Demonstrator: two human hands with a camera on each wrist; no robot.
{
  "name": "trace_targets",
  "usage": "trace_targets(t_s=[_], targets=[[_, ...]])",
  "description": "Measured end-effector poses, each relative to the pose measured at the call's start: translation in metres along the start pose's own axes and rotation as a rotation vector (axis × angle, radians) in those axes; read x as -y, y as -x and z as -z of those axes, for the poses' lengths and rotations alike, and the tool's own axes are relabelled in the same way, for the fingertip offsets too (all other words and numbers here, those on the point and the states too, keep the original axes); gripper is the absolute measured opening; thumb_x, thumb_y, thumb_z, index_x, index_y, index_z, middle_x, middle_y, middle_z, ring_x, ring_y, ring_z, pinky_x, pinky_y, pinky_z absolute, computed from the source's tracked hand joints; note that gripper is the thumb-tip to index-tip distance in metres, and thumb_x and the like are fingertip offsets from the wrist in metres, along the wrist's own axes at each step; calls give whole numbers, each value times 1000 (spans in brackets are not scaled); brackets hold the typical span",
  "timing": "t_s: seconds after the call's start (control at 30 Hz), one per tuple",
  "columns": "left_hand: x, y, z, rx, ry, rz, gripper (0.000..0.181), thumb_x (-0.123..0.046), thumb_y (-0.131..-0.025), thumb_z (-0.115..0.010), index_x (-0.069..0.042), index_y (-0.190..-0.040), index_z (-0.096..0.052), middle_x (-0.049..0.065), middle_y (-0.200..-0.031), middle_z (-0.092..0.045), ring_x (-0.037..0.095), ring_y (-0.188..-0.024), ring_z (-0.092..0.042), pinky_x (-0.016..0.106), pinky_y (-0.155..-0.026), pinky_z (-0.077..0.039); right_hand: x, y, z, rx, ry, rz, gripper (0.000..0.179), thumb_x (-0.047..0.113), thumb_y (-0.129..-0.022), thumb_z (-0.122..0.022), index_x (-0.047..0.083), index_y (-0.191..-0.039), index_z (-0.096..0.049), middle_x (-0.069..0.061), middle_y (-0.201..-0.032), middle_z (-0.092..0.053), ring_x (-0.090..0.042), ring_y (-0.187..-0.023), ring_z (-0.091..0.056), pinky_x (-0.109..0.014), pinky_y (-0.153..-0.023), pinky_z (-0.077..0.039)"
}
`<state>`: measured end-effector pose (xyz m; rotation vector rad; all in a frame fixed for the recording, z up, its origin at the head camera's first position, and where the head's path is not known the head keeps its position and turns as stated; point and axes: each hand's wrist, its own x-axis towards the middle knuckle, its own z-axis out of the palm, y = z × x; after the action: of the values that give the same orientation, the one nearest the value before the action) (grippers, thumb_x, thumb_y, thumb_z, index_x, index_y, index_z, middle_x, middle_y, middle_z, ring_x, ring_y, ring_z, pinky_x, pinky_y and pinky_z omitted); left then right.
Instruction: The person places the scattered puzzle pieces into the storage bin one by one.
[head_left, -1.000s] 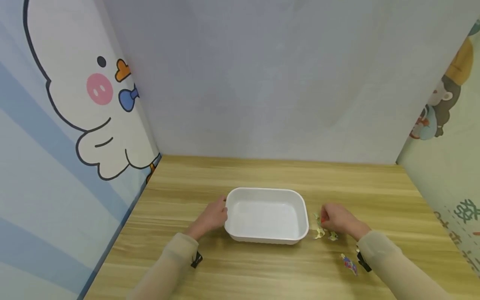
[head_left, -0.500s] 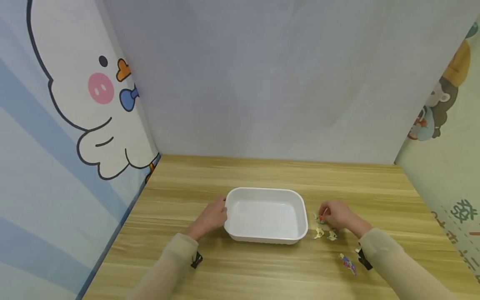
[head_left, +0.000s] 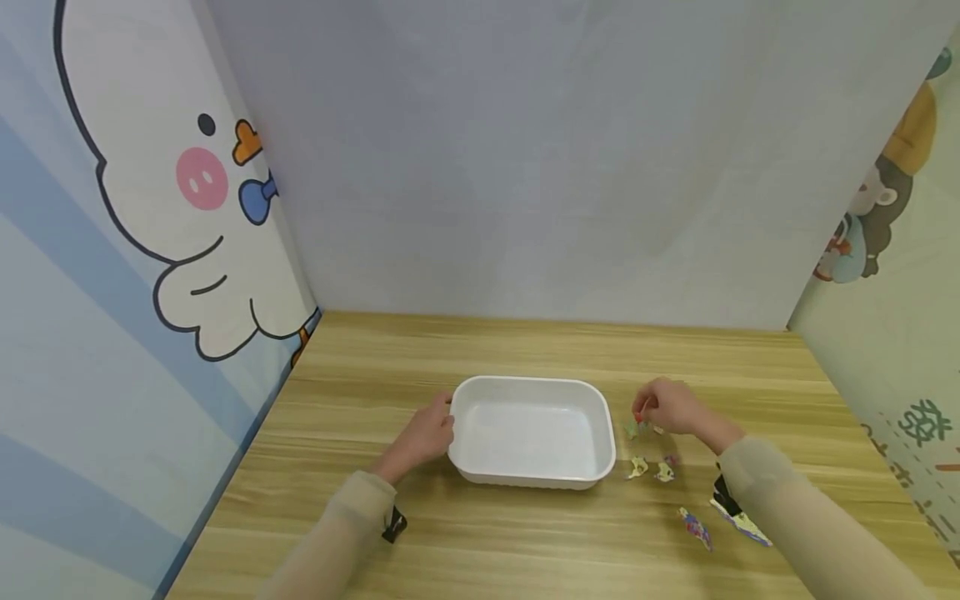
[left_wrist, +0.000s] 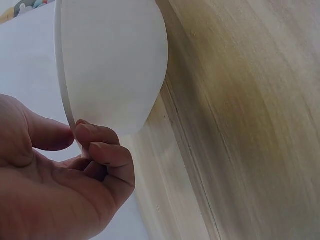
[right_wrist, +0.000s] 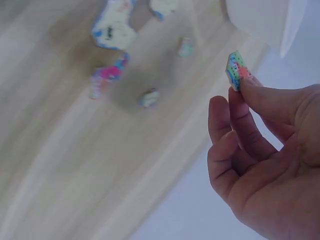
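My left hand [head_left: 427, 429] pinches the rim of a white rectangular plastic basin [head_left: 532, 477] at its left side; in the left wrist view the thumb lies inside and curled fingers [left_wrist: 107, 145] outside. To the basin's right, my right hand [head_left: 672, 407] holds a small printed puzzle piece [right_wrist: 234, 70], green, blue and red, between thumb and fingertips, up off the table. Beneath that hand lie small loose pieces, one pale green [head_left: 632, 429]. Two cream-backed pieces, one [head_left: 638, 467] closer to the basin and one [head_left: 664, 472] farther right, lie nearer the front.
Toward the front right lie a long red-and-blue printed piece [head_left: 696, 528] and a cream one with a blue edge [head_left: 742, 525], near the right sleeve. A grey wall [head_left: 525, 167] stands behind the wooden table [head_left: 487, 550], with patterned walls at both sides.
My right hand has lifted and moved slightly back and away from the pieces, carrying the small puzzle piece. The left hand and the basin stay put.
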<state>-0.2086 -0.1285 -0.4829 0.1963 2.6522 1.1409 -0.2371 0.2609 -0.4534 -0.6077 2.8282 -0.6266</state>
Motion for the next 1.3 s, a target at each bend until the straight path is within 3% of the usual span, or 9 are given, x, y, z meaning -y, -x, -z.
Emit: trace_targets(t_s=[0.23,0.43,0.7,0.9,1.3], targets=[[3,-2,-1,-20,20,-3,40,-11,-98,-36,0,-137,-35,26,-116,-59,23,-84,-61,29,-62,-47,23,-18,27,16,-20,-29,14,-3,-85,-54,1,-88,-67,-9,-77,-68,-14,-61,-58,-28,-52,-44],[5,-5,-4,-27,49,-1,41,-11,-98,-36,-1,-137,-35,24,-111,-61,20,-73,-58,28,-58,-46,40,-37,34,67,-40,-19,13,1,-88,-54,1,-91,-66,-10,-78,-68,-21,-67,-62,-29,-55,-46],[5,-5,-6,-25,66,0,41,-13,-99,-38,-2,-138,-35,11,-85,-61,17,-62,-52,27,-55,-43,56,-53,28,97,12,38,8,1,-85,-59,3,-87,-67,-7,-76,-67,-13,-63,-58,-27,-57,-46],[6,-1,-3,-40,70,-25,40,-11,-98,-40,-1,-136,-38,9,-82,-61,17,-65,-54,28,-58,-44,73,-67,17,97,75,80,6,2,-83,-61,4,-83,-66,-4,-76,-63,-15,-66,-55,-29,-60,-45],[11,0,-2,-43,76,-69,39,-9,-97,-41,0,-135,-39,11,-82,-62,16,-67,-56,27,-60,-46,105,-92,-7,149,26,115,15,-2,-77,-65,4,-89,-71,-3,-73,-65,-10,-61,-57,-26,-59,-46]])
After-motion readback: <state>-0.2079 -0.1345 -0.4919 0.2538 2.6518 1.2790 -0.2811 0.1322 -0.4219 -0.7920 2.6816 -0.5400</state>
